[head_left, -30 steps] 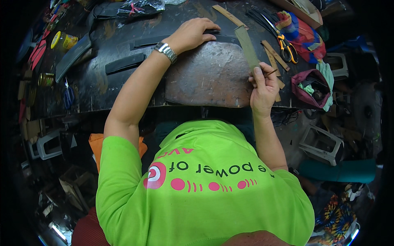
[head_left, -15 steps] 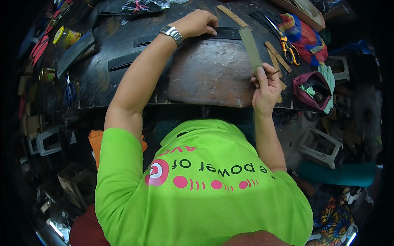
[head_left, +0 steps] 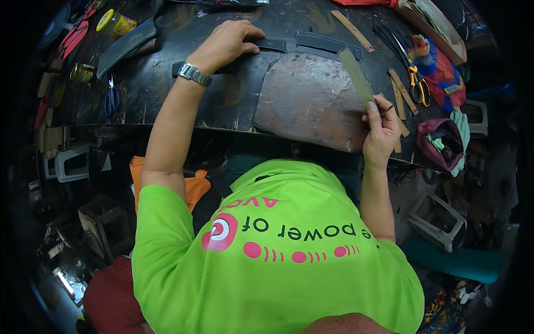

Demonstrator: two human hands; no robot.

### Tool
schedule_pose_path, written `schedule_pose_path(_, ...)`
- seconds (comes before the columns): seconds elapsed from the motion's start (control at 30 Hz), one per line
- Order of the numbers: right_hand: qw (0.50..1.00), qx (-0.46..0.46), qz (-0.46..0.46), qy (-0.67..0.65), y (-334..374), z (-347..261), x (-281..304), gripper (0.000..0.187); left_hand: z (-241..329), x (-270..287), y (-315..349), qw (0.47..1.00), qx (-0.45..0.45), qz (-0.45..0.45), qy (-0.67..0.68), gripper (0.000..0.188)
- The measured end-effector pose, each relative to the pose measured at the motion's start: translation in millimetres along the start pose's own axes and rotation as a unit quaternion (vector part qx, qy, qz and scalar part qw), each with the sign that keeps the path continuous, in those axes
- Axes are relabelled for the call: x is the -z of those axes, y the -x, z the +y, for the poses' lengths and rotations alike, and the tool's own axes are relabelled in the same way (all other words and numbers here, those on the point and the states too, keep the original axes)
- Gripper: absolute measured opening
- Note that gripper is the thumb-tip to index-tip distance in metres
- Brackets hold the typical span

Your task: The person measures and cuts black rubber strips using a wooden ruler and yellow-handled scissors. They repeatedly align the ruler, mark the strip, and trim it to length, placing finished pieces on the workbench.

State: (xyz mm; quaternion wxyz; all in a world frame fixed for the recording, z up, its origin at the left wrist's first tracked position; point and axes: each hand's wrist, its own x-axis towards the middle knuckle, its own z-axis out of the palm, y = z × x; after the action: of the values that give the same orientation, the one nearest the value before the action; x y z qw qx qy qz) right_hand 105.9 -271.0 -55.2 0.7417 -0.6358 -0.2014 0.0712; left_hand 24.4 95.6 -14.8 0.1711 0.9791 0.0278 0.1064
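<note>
My left hand (head_left: 228,43) reaches over the dark table, fingers curved and thumb apart. It rests at a black strip (head_left: 272,45), which runs out from under it on the right. A further pair of black strips (head_left: 325,42) lies to the right of that. Between the fingertips of my right hand (head_left: 380,131) is the lower end of an olive-green strip (head_left: 356,77), slanting up to the left over a worn brown board (head_left: 308,97). A thin dark stick-like thing (head_left: 390,107) also pokes out from those fingers; its kind is unclear.
Scissors with orange-and-black handles (head_left: 417,89) and tan strips (head_left: 404,92) lie right of the board; another tan strip (head_left: 353,30) is farther back. A maroon pouch (head_left: 428,147) sits at the right edge. Blue-handled scissors (head_left: 112,100) and a yellow-lidded jar (head_left: 115,23) stand left.
My left hand has moved left along the black strips, uncovering a gap between them. The olive-green strip stays in my right hand, its upper end now lower. The whole view has shifted.
</note>
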Motion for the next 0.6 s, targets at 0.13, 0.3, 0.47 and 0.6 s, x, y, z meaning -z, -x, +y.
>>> schedule_pose_path(0.13,1.000,0.008,0.002,0.001,0,0,0,0.022,-6,-2,-2,0.999,0.018,-0.015,0.046,0.034)
schedule_pose_path(0.3,1.000,0.002,0.000,0.011,1,-2,0,0.020,-20,1,-2,0.992,0.021,-0.020,0.122,0.028)
schedule_pose_path(0.47,1.000,-0.005,0.025,-0.010,0,-1,0,0.018,-2,4,1,0.994,-0.007,0.091,0.067,0.021)
schedule_pose_path(0.6,0.999,0.024,0.042,0.012,-3,1,1,0.015,63,-17,22,0.965,-0.146,0.215,-0.017,0.014)
